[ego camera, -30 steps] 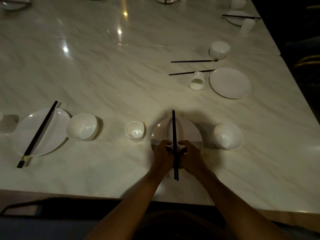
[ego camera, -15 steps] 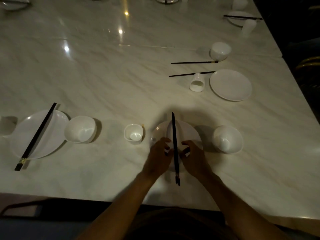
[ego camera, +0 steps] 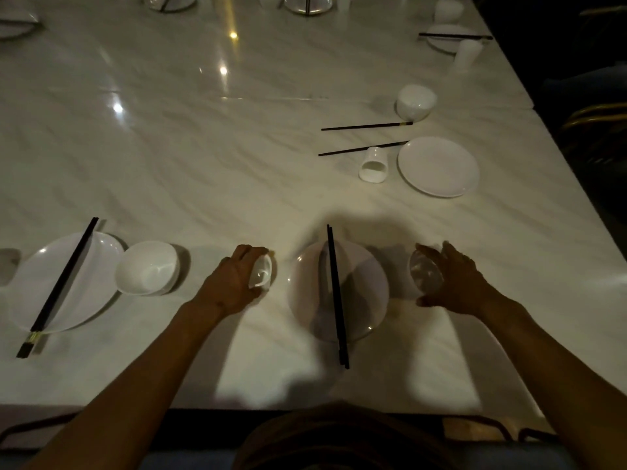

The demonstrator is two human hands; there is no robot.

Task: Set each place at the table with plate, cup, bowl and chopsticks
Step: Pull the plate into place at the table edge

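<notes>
Centre place nearly set; right-hand place left untidy.
We see chopsticks (ego camera: 336, 296) across the plate (ego camera: 364, 300); left hand (ego camera: 234, 283) wraps the cup (ego camera: 262, 273), right hand (ego camera: 454, 283) cups the bowl (ego camera: 424, 274). Tipped cup (ego camera: 373, 164), upper right, needs righting.

The pale marble table (ego camera: 203, 171) carries white plates (ego camera: 438, 166), bowls (ego camera: 146, 268) and cups (ego camera: 373, 164). Two loose black chopsticks (ego camera: 366, 126) lie apart on it.

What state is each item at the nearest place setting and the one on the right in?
Left hand: gripping the near cup.
Right hand: around the near bowl.
Near chopsticks: paired, lying across the near plate.
Right cup: tipped on its side.
Right chopsticks: split apart, off the right plate.
</notes>
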